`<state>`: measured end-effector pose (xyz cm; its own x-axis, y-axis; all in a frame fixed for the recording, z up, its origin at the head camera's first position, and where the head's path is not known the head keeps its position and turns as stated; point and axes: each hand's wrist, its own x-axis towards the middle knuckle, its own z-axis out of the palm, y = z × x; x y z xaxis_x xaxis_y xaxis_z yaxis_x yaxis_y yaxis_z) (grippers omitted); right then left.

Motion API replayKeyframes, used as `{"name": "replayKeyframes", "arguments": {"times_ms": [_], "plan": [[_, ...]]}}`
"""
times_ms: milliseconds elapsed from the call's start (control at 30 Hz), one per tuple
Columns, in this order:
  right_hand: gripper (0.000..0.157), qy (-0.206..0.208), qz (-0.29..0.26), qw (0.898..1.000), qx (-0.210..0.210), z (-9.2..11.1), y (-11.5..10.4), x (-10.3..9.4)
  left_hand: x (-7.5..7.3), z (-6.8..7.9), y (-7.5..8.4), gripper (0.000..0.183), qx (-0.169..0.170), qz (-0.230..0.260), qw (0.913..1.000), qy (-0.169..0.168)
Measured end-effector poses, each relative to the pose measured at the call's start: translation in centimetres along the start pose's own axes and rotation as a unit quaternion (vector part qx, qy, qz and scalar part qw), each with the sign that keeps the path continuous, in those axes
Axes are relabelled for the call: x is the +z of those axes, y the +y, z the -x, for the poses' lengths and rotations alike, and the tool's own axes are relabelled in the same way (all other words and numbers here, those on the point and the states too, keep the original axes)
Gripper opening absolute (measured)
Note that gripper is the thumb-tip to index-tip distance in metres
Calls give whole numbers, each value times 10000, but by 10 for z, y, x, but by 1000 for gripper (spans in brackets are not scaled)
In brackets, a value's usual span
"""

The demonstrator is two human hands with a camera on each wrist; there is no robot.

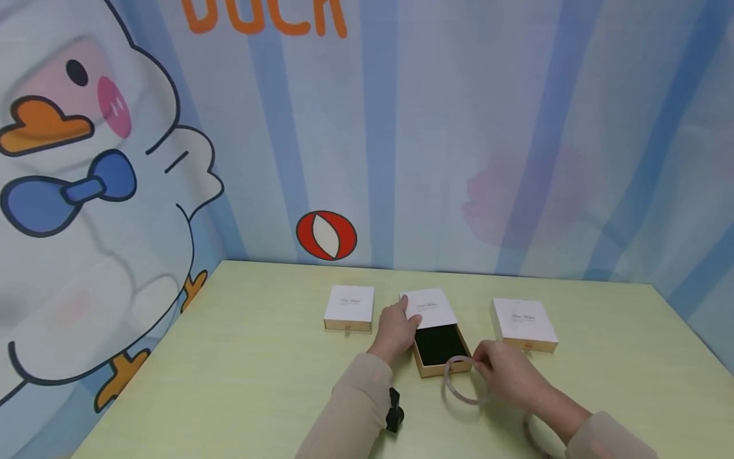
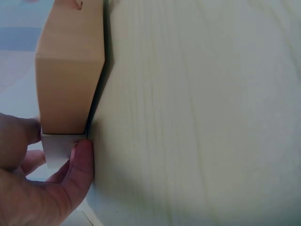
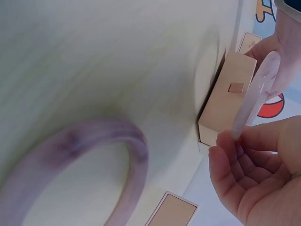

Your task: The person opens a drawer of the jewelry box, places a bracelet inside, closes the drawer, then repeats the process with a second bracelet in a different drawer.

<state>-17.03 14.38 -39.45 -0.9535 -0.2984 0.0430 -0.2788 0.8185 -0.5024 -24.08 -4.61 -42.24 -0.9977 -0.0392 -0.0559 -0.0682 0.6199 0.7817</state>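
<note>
The pale bangle (image 3: 257,92) is held up off the table (image 1: 229,357) at the front of an open box, just by the end of its tan drawer (image 1: 444,370); whether it touches that drawer, I cannot tell. The right hand (image 1: 507,373) pinches the bangle at its edge between thumb and forefinger, the other fingers curled in toward the palm. The left hand (image 1: 395,328) grips the white cover (image 1: 434,310) of the same box from the side, thumb and fingers closed around it, spread only as wide as the cover. The drawer is slid partly out of the cover toward the person, showing a dark lining (image 1: 440,345). A second bangle (image 3: 96,132), pale with purplish patches, shows at the right forearm, nearer to the person. Two closed boxes flank the open one, apart from it: the left box (image 1: 351,303) has a small tab at its front, and the right box (image 1: 523,322) sits beyond the right hand. Behind the table hangs a blue-striped backdrop (image 1: 441,127) with a large white duck (image 1: 155,229) on the left and a red and white ball (image 1: 326,235) printed low down.
</note>
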Motion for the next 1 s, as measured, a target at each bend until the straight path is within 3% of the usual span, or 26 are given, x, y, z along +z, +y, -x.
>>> {"name": "replayKeyframes", "arguments": {"times_ms": [1000], "plan": [[6,192,-270,9995,16,-5,-2,-2,-2,2,0,54,171,-96,9998,29]]}}
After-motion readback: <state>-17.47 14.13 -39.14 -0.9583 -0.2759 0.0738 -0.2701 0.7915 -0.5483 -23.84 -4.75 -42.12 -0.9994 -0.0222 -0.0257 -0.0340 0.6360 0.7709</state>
